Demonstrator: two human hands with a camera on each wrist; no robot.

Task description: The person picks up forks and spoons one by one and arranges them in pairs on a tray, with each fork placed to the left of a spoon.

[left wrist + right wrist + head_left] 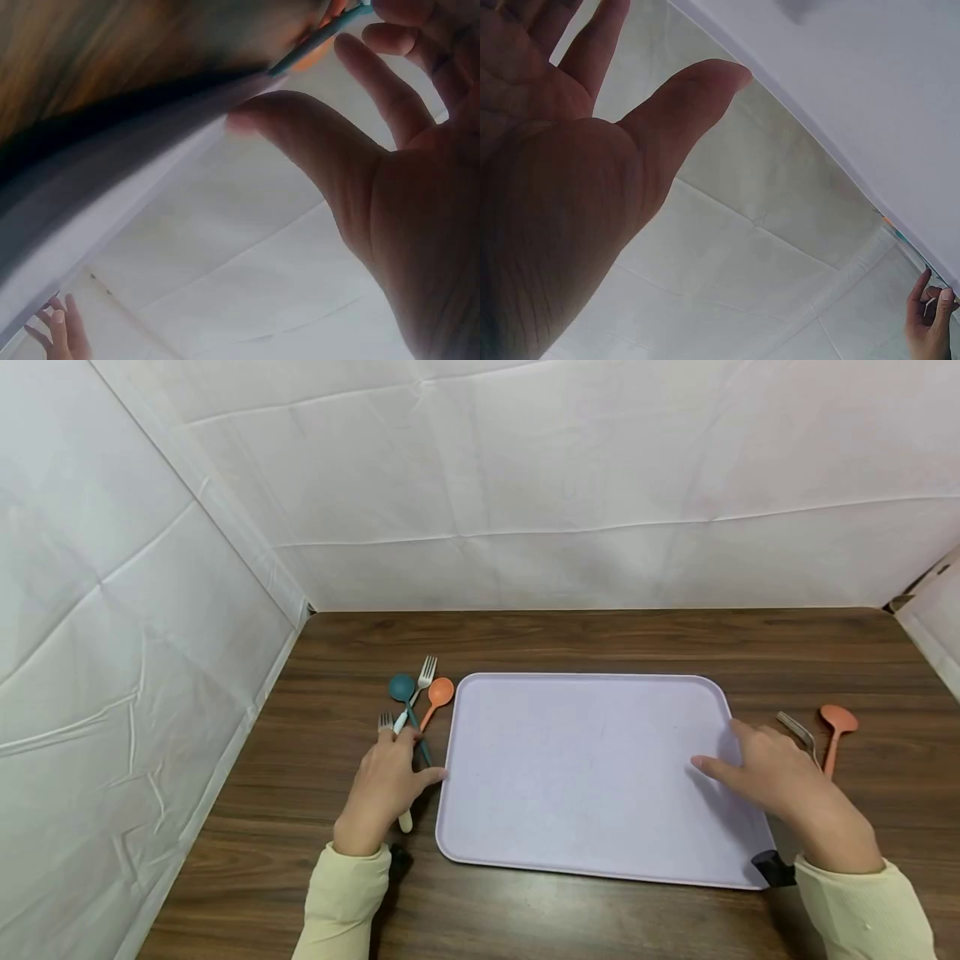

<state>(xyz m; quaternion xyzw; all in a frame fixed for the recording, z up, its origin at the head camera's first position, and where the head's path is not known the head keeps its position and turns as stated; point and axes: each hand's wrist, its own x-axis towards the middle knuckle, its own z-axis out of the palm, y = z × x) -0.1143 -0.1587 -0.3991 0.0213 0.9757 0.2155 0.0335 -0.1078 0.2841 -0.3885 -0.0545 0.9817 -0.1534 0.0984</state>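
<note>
A pale lilac rectangular tray [592, 777] lies flat on the table between both hands. My left hand [385, 781] is at its left edge, thumb right at the rim and fingers spread over a cluster of cutlery. In that cluster are a teal spoon [402, 688], an orange spoon [441, 692], a fork [427, 672] and another fork [386, 722] partly hidden by the hand. Over the tray's right edge hovers my right hand [780, 777], its thumb apart from the fingers. In the right wrist view its thumb [712, 79] overlaps the tray's rim.
Beyond my right hand lie a fork [798, 731] and an orange-red spoon [838, 720], their handles partly behind the hand. The dark wooden table [570, 639] ends at white cloth walls [585, 468] at the back and left side.
</note>
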